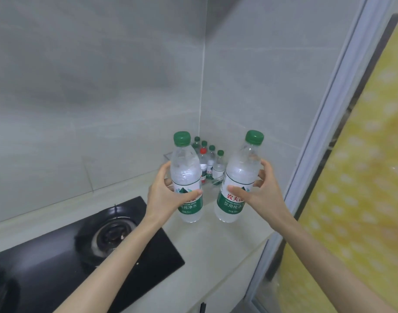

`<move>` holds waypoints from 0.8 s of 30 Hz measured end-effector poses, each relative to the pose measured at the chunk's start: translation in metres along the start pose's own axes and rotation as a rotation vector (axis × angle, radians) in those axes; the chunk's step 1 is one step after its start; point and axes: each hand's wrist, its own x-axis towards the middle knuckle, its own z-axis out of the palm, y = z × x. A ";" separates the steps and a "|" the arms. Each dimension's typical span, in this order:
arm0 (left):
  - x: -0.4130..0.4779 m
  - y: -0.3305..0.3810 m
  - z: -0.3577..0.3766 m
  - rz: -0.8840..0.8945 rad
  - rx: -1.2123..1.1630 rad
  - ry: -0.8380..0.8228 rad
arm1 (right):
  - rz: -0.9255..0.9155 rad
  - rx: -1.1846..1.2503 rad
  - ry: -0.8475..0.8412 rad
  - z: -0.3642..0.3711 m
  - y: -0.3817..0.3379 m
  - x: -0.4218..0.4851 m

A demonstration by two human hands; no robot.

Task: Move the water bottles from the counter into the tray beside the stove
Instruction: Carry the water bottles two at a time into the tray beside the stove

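I hold two clear water bottles with green caps and green labels above the counter. My left hand (163,195) grips the left bottle (186,168) around its middle. My right hand (264,193) grips the right bottle (239,170), which tilts slightly to the right. Behind them, in the wall corner, a clear plastic tray (168,155) holds several smaller-looking bottles (210,162), most green-capped and one with a red cap. Both held bottles hang in front of the tray, clear of it.
A black gas stove (85,249) with a round burner lies at the lower left. The pale counter (216,242) runs from the stove to the corner. Grey tiled walls meet behind the tray. A sliding door frame (311,159) and yellow patterned surface stand on the right.
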 end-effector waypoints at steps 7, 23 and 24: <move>0.102 -0.026 0.038 -0.035 -0.040 0.015 | 0.026 -0.014 -0.011 0.010 0.034 0.101; 0.230 -0.090 0.107 -0.115 -0.047 0.180 | 0.067 0.029 -0.146 0.048 0.126 0.270; 0.234 -0.095 0.111 -0.129 -0.039 0.196 | 0.067 0.030 -0.161 0.051 0.134 0.277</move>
